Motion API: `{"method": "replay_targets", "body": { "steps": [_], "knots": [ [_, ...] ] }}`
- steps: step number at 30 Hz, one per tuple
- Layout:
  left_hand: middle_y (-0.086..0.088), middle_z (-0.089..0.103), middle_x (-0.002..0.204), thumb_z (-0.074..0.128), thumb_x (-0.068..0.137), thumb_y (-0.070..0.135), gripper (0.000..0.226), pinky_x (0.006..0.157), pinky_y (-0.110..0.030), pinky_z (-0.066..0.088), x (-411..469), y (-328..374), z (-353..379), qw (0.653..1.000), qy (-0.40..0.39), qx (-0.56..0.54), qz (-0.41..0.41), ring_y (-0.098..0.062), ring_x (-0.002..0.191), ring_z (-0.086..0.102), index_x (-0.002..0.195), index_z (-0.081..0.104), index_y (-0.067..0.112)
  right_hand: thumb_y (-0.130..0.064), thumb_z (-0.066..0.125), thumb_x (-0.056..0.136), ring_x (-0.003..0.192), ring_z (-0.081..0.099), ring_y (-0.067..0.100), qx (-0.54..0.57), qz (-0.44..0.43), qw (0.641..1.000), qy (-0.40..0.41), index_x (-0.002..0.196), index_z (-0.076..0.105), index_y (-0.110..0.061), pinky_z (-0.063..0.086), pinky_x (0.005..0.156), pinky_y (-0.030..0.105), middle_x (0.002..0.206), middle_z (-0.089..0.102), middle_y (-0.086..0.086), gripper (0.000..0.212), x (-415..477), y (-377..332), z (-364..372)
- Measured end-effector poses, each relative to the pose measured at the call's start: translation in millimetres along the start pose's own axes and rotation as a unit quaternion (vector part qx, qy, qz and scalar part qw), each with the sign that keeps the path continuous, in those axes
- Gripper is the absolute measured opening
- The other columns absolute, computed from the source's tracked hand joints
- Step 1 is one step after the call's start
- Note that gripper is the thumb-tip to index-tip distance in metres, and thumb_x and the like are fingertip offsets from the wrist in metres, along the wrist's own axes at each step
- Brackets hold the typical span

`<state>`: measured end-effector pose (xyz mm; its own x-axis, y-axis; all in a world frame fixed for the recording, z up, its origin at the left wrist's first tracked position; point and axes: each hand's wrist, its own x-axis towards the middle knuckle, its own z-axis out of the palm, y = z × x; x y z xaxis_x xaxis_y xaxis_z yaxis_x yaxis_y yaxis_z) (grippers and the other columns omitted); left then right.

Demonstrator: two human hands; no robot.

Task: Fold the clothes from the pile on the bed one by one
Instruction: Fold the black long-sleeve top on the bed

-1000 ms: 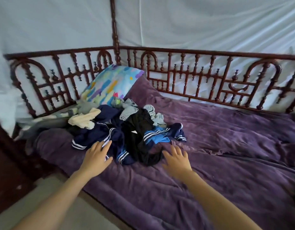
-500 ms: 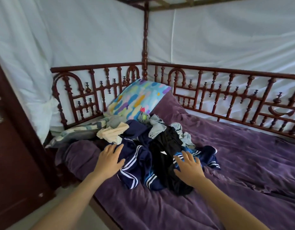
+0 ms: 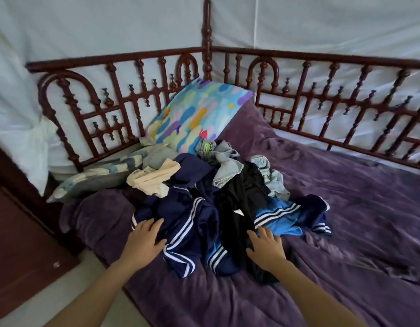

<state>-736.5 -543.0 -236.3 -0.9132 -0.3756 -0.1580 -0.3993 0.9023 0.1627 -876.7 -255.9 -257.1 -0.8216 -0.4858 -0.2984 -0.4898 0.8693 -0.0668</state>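
A pile of clothes [image 3: 218, 204] lies on the purple bed [image 3: 346, 232] near its front left corner. It holds a navy garment with white stripes [image 3: 187, 227], a black garment [image 3: 239, 208], light denim [image 3: 228, 166], a cream piece [image 3: 152, 178] and a bright blue striped piece [image 3: 280, 215]. My left hand [image 3: 143, 241] rests with relaxed fingers on the navy garment at the pile's left front. My right hand [image 3: 265, 249] lies with spread fingers on the black garment at the pile's right front. Neither hand grips cloth.
A colourful pillow [image 3: 195, 114] leans in the bed's far corner, with a pale patterned pillow [image 3: 95, 175] lying to its left. Dark red wooden railings [image 3: 322, 100] fence the back and left sides. White netting hangs behind. A dark wooden door [image 3: 17, 244] stands at left.
Both hands have reached forward from the bed's edge onto the front of the pile. The camera view shifted, swinging up and left and then back down.
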Motion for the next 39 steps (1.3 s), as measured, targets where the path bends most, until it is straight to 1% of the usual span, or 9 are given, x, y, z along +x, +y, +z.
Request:
{"method": "replay_targets", "body": {
  "steps": [8,15,20,23,29,31,34,37,39],
  "knots": [
    [-0.004,0.02,0.153,0.041,0.096,0.043,0.063,0.109,-0.033,0.028,82.8,20.3,36.0,0.993,-0.083,0.012,0.081,-0.02,0.14,0.019,0.149,0.015,0.022,-0.041,0.042,0.095,0.142,0.011,0.027,0.026,0.075,0.995,-0.066,0.147,0.019,-0.024,0.019,0.111,0.047,0.153,0.016,0.007,0.059,31.9,-1.8,20.5],
    [-0.002,0.018,0.154,0.04,0.097,0.042,0.061,0.109,-0.034,0.026,166.8,19.3,39.5,0.976,-0.112,-0.002,0.185,-0.018,0.141,0.014,0.149,0.016,0.022,-0.039,0.045,0.094,0.139,0.021,0.028,0.094,0.161,0.977,-0.099,0.148,0.015,-0.023,0.025,0.109,0.046,0.151,0.023,0.007,0.065,91.8,-20.4,16.7],
    [-0.001,0.021,0.152,0.041,0.097,0.04,0.059,0.11,-0.032,0.023,229.1,6.1,29.0,0.97,-0.098,0.004,0.224,-0.017,0.141,0.015,0.149,0.019,0.022,-0.035,0.051,0.091,0.136,0.028,0.029,0.217,0.258,0.937,-0.086,0.147,0.017,-0.02,0.03,0.106,0.047,0.147,0.032,0.008,0.067,144.8,-16.0,13.6],
    [-0.001,0.019,0.154,0.042,0.096,0.04,0.06,0.11,-0.031,0.023,262.3,4.8,25.7,0.969,-0.094,0.005,0.227,-0.016,0.141,0.015,0.149,0.019,0.021,-0.033,0.053,0.091,0.133,0.032,0.031,0.256,0.285,0.921,-0.073,0.145,0.02,-0.018,0.033,0.105,0.048,0.145,0.034,0.01,0.065,175.9,-9.3,16.9],
    [-0.002,0.02,0.154,0.042,0.097,0.038,0.059,0.111,-0.03,0.022,293.2,19.4,33.9,0.964,-0.099,-0.026,0.246,-0.016,0.142,0.015,0.149,0.021,0.02,-0.029,0.064,0.085,0.135,0.034,0.029,0.408,0.339,0.846,-0.049,0.151,0.008,-0.017,0.032,0.108,0.048,0.15,0.03,0.01,0.087,218.0,-2.3,36.2],
    [-0.002,0.02,0.154,0.043,0.097,0.038,0.059,0.111,-0.029,0.021,295.1,24.0,38.0,0.961,-0.105,-0.037,0.252,-0.016,0.142,0.015,0.148,0.021,0.02,-0.029,0.062,0.087,0.132,0.039,0.026,0.383,0.362,0.849,-0.048,0.15,0.015,-0.018,0.033,0.107,0.047,0.147,0.034,0.007,0.079,221.4,-6.9,45.4],
    [-0.001,0.021,0.154,0.043,0.097,0.037,0.057,0.111,-0.027,0.021,295.2,32.1,41.8,0.958,-0.111,-0.054,0.258,-0.015,0.142,0.015,0.148,0.022,0.02,-0.021,0.052,0.091,0.115,0.053,0.027,0.316,0.388,0.866,0.005,0.126,0.049,-0.015,0.035,0.1,0.04,0.127,0.055,0.007,0.036,220.0,-6.3,50.0],
    [-0.002,0.024,0.153,0.044,0.097,0.035,0.057,0.112,-0.028,0.021,291.4,43.9,42.0,0.956,-0.108,-0.067,0.266,-0.015,0.141,0.017,0.148,0.024,0.019,-0.017,0.053,0.087,0.104,0.058,0.028,0.353,0.402,0.844,0.044,0.109,0.061,-0.016,0.04,0.095,0.037,0.105,0.066,0.008,0.023,205.0,4.4,40.1],
    [-0.003,0.026,0.152,0.046,0.097,0.033,0.056,0.112,-0.029,0.022,283.7,54.8,41.1,0.954,-0.101,-0.083,0.27,-0.015,0.141,0.018,0.147,0.026,0.018,-0.015,0.057,0.084,0.095,0.06,0.029,0.384,0.397,0.83,0.079,0.098,0.063,-0.013,0.043,0.084,0.034,0.092,0.066,0.009,0.015,184.6,12.9,29.6]
  ]
}}
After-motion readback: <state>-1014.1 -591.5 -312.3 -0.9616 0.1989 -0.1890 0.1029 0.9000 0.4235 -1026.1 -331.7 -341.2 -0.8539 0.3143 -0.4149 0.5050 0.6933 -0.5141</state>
